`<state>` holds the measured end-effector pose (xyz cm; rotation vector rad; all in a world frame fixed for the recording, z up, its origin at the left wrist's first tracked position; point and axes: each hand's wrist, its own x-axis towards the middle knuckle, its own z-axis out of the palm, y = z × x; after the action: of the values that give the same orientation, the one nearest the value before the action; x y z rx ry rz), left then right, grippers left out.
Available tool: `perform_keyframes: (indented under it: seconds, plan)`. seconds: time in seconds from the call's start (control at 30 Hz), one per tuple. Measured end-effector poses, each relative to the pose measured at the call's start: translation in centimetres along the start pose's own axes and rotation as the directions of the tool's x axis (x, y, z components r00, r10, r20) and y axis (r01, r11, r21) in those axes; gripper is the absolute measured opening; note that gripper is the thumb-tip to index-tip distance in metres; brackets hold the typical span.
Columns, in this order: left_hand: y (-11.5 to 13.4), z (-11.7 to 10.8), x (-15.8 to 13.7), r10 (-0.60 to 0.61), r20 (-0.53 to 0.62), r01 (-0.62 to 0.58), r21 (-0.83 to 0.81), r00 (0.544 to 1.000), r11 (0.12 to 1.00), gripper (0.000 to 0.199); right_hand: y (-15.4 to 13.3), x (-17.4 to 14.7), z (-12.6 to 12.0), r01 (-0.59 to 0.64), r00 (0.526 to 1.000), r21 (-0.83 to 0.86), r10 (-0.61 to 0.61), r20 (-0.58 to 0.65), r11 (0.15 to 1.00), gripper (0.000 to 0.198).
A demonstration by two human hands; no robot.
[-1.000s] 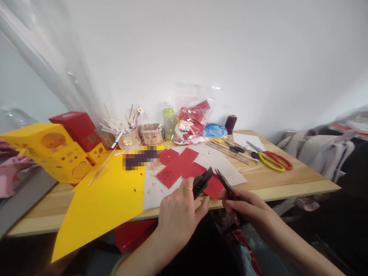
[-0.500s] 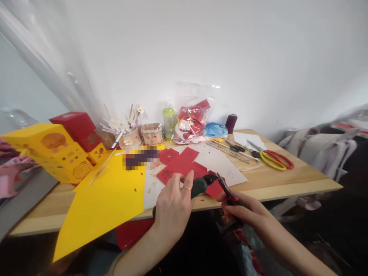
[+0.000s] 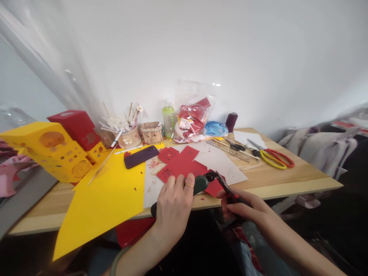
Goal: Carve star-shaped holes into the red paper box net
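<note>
My left hand [image 3: 176, 203] is wrapped round a hand tool with dark green handles [image 3: 201, 184] and a black head; its exact kind is unclear. My right hand [image 3: 244, 205] grips needle-nose pliers [image 3: 227, 186] with black and red handles. The pliers' jaws point up and left and meet the black head, or come very close to it. Whether anything small sits between them is too small to tell. Just behind both tools lies a red paper cutout [image 3: 181, 163] with punched shapes, on a pale grey sheet [image 3: 227, 163].
A large yellow sheet [image 3: 106, 207] overhangs the front edge at left, a dark phone [image 3: 140, 157] on it. Yellow [image 3: 43, 149] and red [image 3: 76, 128] paper boxes stand far left. Large scissors [image 3: 273, 158], a wooden ruler [image 3: 228, 150] and a thread spool [image 3: 231, 122] lie or stand right.
Both hands keep their tools and stay almost in place. The green-handled tool has shifted slightly, its rear end showing more at the left of my hand. The phone's blurred patch is now clear.
</note>
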<state>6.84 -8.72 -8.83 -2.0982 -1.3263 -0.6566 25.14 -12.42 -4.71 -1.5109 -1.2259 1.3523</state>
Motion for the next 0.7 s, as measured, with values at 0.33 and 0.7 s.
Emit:
perform_keyframes:
  seconds: [0.33, 0.7]
  plan:
    - [-0.2, -0.6, 0.3, 0.033, 0.016, -0.033, 0.024, 0.999, 0.999, 0.045, -0.1, 0.2, -0.5, 0.014, 0.999, -0.054, -0.012, 0.045, 0.998, 0.029]
    - [-0.6, -0.7, 0.5, 0.061, 0.019, -0.062, 0.025, 0.998, 0.998, 0.041, 0.2, 0.3, -1.4, 0.085, 0.996, -0.242, -0.076, 0.046, 0.967, 0.025]
